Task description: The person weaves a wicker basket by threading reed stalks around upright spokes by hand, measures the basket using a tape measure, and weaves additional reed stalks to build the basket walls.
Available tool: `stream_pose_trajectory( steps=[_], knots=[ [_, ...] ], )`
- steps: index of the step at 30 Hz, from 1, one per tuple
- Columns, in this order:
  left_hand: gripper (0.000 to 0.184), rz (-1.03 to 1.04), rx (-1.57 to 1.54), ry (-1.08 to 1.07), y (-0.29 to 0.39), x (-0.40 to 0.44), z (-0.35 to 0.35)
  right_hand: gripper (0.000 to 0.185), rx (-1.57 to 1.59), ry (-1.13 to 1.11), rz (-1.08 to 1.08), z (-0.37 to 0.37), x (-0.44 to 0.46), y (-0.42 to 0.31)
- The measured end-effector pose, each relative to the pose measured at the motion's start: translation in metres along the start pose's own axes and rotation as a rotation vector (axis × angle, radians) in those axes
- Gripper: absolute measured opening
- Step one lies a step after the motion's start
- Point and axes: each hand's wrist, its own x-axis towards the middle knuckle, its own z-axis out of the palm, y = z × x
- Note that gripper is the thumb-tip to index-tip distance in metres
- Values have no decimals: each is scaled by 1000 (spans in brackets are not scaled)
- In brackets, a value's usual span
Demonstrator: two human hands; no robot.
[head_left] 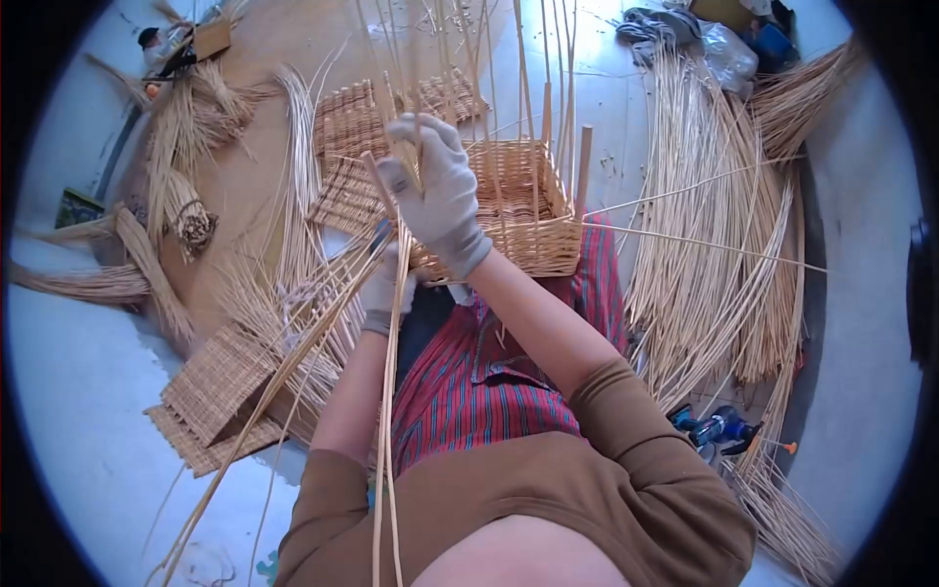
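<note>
A half-woven wicker basket [533, 238] rests against my lap, with wooden corner posts and tall upright wicker strands. My right hand [435, 191], in a pale work glove, is raised over its near left side, fingers closed around upright wicker strands [418, 161]. Lower, at the basket's near left corner, is my gloved left hand [384, 287]. It appears closed on the corner, though strands and the basket partly hide its fingers. Long loose wicker strands [389, 391] run from that corner down past my left arm.
Bundles of wicker [694, 215] cover the floor at right, near a blue power tool [719, 428]. Woven panels [215, 391] lie at lower left, and other woven mats [347, 127] lie beyond the basket. More tied wicker [191, 220] lies at left. Stray strands stick out rightward from the basket.
</note>
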Motion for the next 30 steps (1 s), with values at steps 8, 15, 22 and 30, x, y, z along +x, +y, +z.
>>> stream_pose_trajectory(
  steps=[8,15,22,30],
  knots=[
    [53,130,-13,67,22,-3,-16,17,1107,3,683,-79,-138,88],
    [47,333,-135,372,88,-8,-3,18,601,-69,1151,-144,-119,59],
    [8,-248,-1070,-15,114,39,21,13,269,-48,732,-95,-81,63],
    [10,-79,-814,73,95,49,36,95,-229,-323,159,-34,3,71]
  ],
)
